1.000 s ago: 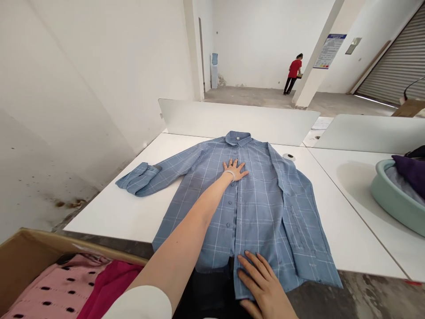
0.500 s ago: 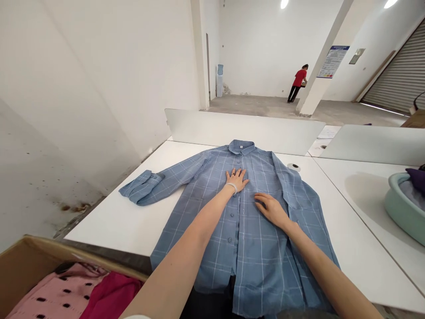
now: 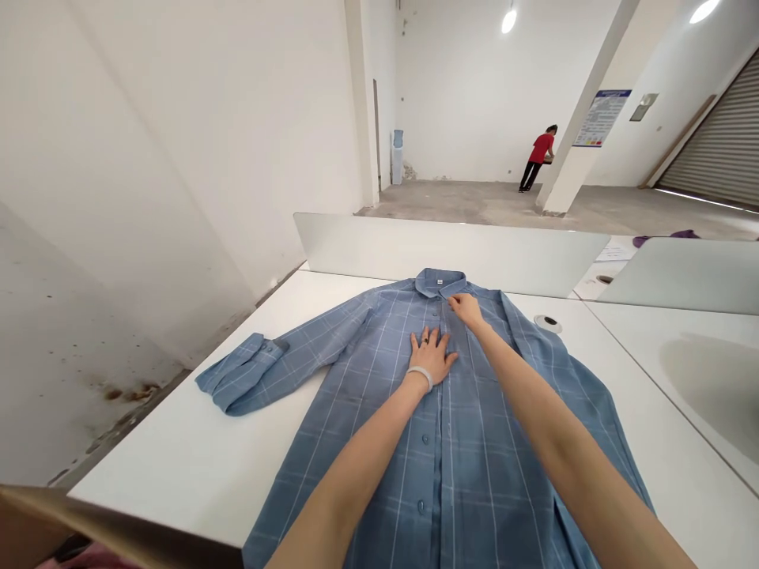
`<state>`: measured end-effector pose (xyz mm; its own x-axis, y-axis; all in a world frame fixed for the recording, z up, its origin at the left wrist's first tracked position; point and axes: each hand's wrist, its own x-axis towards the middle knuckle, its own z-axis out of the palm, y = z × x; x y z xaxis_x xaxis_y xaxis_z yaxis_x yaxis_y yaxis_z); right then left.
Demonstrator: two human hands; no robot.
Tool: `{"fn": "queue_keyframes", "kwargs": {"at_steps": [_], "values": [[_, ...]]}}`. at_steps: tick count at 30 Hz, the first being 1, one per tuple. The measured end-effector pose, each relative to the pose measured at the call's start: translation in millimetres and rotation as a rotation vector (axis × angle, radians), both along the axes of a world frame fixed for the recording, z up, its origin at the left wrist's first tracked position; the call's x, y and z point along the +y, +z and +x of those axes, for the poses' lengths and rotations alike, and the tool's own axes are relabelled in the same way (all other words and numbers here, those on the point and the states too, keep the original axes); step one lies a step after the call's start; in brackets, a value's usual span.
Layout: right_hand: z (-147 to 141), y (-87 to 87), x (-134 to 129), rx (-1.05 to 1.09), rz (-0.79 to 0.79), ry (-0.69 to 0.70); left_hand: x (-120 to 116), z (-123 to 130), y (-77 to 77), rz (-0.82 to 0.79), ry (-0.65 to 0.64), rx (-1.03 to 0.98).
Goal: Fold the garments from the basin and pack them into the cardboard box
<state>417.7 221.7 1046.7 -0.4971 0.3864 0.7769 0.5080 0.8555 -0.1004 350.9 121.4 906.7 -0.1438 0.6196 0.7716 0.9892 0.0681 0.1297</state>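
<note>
A corner of a cardboard box (image 3: pixel 88 525) sits nearest, at the lower left, just off the edge of the white bench (image 3: pixel 166 450). On the bench lies a long-sleeved blue plaid shirt (image 3: pixel 451 474), face up and spread flat, with its collar at the far end and its folded left-hand cuff (image 3: pixel 237 374) out to the side. The left hand (image 3: pixel 430 356), wearing a pale bangle (image 3: pixel 419 374), rests on the shirt's chest, its fingers (image 3: pixel 428 340) spread flat and not grasping anything. The right hand (image 3: pixel 466 310) is just beyond it, below the collar, its fingers (image 3: pixel 455 301) closed on the button placket. A round cable grommet (image 3: pixel 548 322) is set in the bench beside the shirt's shoulder. Past a pale divider panel (image 3: pixel 451 261), a co-worker in a red top (image 3: pixel 541 150) stands by a pillar (image 3: pixel 584 134). A water dispenser (image 3: pixel 397 156) stands against the far wall, and a roller shutter (image 3: pixel 711 150) closes the right side.
</note>
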Motion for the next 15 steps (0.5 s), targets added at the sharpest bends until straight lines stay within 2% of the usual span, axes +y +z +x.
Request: {"fn": "queue_keyframes", "kwargs": {"at_steps": [4, 8, 11, 15], "values": [[-47, 27.4, 23, 0.037, -0.015, -0.043, 2, -2, -2.2, 0.053, -0.026, 0.006], [-84, 42.3, 40, 0.009, -0.075, -0.051, 3, -4, -2.9, 0.065, -0.038, 0.008], [-98, 49.3, 48, -0.047, -0.144, -0.042, 5, -4, -3.1, 0.073, -0.037, 0.011], [-100, 55.3, 45, -0.111, -0.216, 0.008, 6, -4, -3.6, 0.095, -0.030, 0.010]]}}
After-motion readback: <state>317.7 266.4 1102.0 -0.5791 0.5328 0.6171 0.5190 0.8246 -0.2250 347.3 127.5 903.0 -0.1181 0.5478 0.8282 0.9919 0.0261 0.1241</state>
